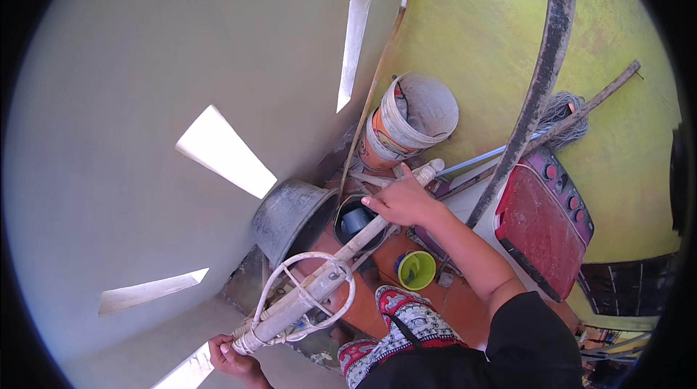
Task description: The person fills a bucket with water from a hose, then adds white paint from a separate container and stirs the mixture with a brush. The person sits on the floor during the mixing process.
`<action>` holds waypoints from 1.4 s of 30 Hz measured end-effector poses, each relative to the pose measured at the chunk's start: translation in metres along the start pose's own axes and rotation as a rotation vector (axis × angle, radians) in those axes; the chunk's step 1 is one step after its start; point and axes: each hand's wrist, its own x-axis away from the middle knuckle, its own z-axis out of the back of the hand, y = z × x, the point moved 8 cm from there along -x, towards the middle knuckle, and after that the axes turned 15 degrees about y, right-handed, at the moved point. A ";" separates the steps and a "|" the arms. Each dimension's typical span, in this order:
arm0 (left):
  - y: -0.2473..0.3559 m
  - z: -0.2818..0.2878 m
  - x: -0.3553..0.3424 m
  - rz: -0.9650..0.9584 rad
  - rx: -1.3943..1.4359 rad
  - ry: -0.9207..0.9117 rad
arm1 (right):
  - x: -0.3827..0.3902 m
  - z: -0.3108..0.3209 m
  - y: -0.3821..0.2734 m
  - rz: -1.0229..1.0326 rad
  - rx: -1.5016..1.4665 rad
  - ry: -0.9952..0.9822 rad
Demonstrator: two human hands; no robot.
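Note:
Slanting across the middle is a long whitish pole (367, 235), its thicker lower part ringed by a white hoop frame (353, 291). Cord-like wrapping goes round the pole close to its lower left end. There my left hand (236, 361) is closed on it. My right hand (405, 200) grips the thinner upper part, just below a knobbed end (434, 166). The pole is held above the tiled floor, over a black bucket (372, 245) with a dark grey dipper (356, 221) inside.
Stacked paint-stained buckets (388, 126) stand in the corner beside a large grey tub (287, 218). A small lime-green pail (416, 270) sits near my legs. To the right are a red-lidded washing machine (541, 229), a curved dark pole (541, 84), a wooden stick (606, 95) and a mop head (563, 120).

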 end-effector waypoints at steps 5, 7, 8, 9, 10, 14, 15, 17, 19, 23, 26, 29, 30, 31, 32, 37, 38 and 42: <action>-0.009 0.015 0.002 -0.030 0.091 0.048 | 0.045 -0.004 -0.018 0.055 0.115 0.151; -0.006 0.027 -0.002 -0.061 0.135 0.061 | 0.056 0.001 -0.029 0.068 0.107 0.243; -0.007 0.035 -0.002 -0.058 0.146 0.062 | 0.062 0.004 -0.034 0.075 0.095 0.296; -0.005 0.043 -0.003 -0.062 0.157 0.069 | 0.068 0.007 -0.039 0.080 0.093 0.321; -0.001 0.050 -0.005 -0.078 0.183 0.073 | 0.073 0.010 -0.044 0.080 0.095 0.341; 0.021 0.071 -0.011 -0.165 0.150 0.105 | 0.091 0.031 -0.058 0.089 0.096 0.418; 0.024 0.074 -0.013 -0.159 0.162 0.103 | 0.094 0.037 -0.060 0.095 0.091 0.436; 0.034 0.081 -0.017 -0.152 0.179 0.112 | 0.097 0.050 -0.067 0.115 0.101 0.449; 0.042 0.090 -0.020 -0.155 0.183 0.141 | 0.097 0.065 -0.075 0.128 0.099 0.464; 0.050 0.112 -0.031 -0.118 0.192 0.171 | 0.095 0.095 -0.095 0.117 0.098 0.466; 0.055 0.130 -0.045 -0.114 0.188 0.201 | 0.096 0.116 -0.115 0.111 0.127 0.450; 0.065 0.148 -0.061 -0.120 0.189 0.209 | 0.100 0.136 -0.132 0.085 0.132 0.425; 0.070 0.154 -0.067 -0.125 0.191 0.207 | 0.101 0.143 -0.137 0.070 0.130 0.418; 0.078 0.160 -0.070 -0.129 0.194 0.211 | 0.104 0.148 -0.140 0.052 0.125 0.381; 0.084 0.165 -0.074 -0.123 0.199 0.228 | 0.107 0.153 -0.142 0.032 0.120 0.344; 0.120 0.193 -0.080 -0.174 0.203 0.290 | 0.140 0.175 -0.154 -0.026 0.114 0.289; 0.126 0.199 -0.081 -0.185 0.212 0.297 | 0.150 0.177 -0.157 -0.026 0.102 0.309; 0.140 0.224 -0.081 -0.197 0.262 0.320 | 0.198 0.181 -0.167 -0.028 0.041 0.406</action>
